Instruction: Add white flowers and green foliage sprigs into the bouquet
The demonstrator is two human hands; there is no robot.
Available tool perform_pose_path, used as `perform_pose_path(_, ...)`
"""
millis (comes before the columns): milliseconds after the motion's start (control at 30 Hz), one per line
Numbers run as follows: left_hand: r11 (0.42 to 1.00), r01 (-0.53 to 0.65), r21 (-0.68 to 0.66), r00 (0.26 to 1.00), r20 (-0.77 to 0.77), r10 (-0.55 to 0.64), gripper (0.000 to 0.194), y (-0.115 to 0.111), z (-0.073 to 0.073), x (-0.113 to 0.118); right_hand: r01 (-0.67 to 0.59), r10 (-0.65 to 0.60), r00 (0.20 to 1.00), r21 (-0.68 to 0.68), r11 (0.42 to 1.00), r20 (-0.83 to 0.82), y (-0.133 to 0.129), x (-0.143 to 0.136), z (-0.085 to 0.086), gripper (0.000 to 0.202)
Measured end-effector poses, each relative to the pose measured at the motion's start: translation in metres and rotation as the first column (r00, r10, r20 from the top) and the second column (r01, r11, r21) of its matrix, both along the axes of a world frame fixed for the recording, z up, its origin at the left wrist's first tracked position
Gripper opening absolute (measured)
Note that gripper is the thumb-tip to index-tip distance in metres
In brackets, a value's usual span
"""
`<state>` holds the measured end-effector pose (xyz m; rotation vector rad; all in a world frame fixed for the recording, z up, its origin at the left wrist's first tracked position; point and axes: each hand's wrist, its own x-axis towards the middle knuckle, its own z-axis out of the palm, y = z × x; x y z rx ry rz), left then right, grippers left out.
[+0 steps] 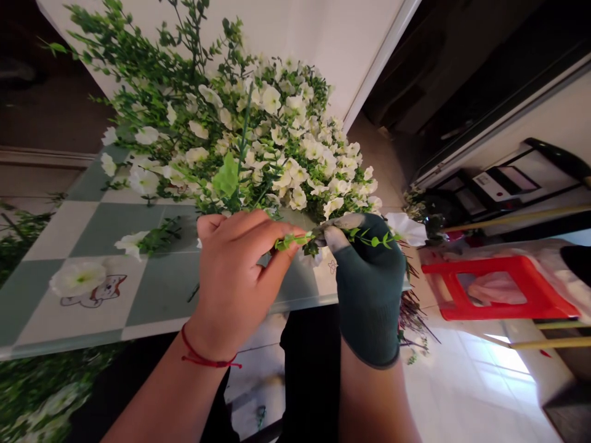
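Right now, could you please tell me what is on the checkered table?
A heap of white flowers and greenery sits on the table, with a white flower and a leafy, flowered sprig nearer its front. The surface beneath the heap, left hand and right hand is hidden.

The place looks like a room in a home doubling as a small workroom. A checkered table printed with a cartoon animal, a tiled floor and seemingly a red stool look domestic; massed flowers and bunched stems suggest handwork.
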<state>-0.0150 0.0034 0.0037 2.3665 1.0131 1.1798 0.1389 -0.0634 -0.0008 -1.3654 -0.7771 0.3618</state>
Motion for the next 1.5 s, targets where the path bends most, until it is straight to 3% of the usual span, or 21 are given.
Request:
perform_pose_path(167, 0.999, 0.033, -0.029, 0.999, 0.014, -0.033, 0.012, -0.001, -0.002, 0.002, -0.046, 0.050, 0.993, 0.045, 0.998, -0.110, -0.002, 0.000, -0.002, 0.013)
perform_pose_path(633, 0.996, 0.022, -0.082, 1.000, -0.001, -0.022, 0.013, 0.002, -0.006, 0.001, -0.090, 0.089, 0.995, -0.012, 0.996, -0.044, -0.001, -0.003, 0.000, 0.009)
perform_pose_path(833, 0.997, 0.013, -0.075, 1.000, -0.003, -0.013, 0.012, 0.002, -0.010, 0.003, -0.034, 0.035, 0.999, -0.055, 0.998, 0.009, -0.001, -0.005, 0.002, 0.011)
perform_pose_path(1033, 0.991, -0.078, -0.105, 0.996, 0.032, 0.082, 0.011, 0.001, -0.005, 0.003, -0.111, 0.111, 0.984, 0.014, 0.994, -0.137, 0.003, -0.008, -0.003, 0.020)
perform_pose_path(1133, 0.980, -0.098, -0.176, 0.992, 0.063, 0.110, 0.014, 0.000, -0.001, 0.001, -0.019, 0.031, 0.989, 0.082, 0.996, -0.146, 0.001, -0.013, 0.001, 0.031)
perform_pose_path(1233, 0.972, -0.133, -0.196, 0.983, 0.102, 0.155, 0.017, 0.001, 0.002, -0.001, 0.152, -0.135, 0.983, 0.143, 0.978, -0.126, -0.008, -0.017, 0.010, 0.019)
perform_pose_path(1333, 0.969, -0.146, -0.199, 0.971, 0.158, 0.179, 0.020, 0.002, 0.002, -0.003, 0.006, 0.013, 0.992, 0.156, 0.988, -0.122, -0.016, -0.018, 0.017, 0.005)
perform_pose_path(1433, 0.969, -0.121, -0.217, 0.971, 0.178, 0.161, 0.026, 0.001, 0.002, -0.004, -0.228, 0.230, 0.971, 0.030, 0.973, -0.070, -0.015, -0.019, 0.016, 0.008)
perform_pose_path(1500, 0.967, -0.103, -0.234, 0.971, 0.186, 0.148, 0.030, -0.001, 0.001, -0.004, -0.279, 0.275, 0.959, -0.051, 0.959, -0.071, -0.010, -0.021, 0.012, 0.014)
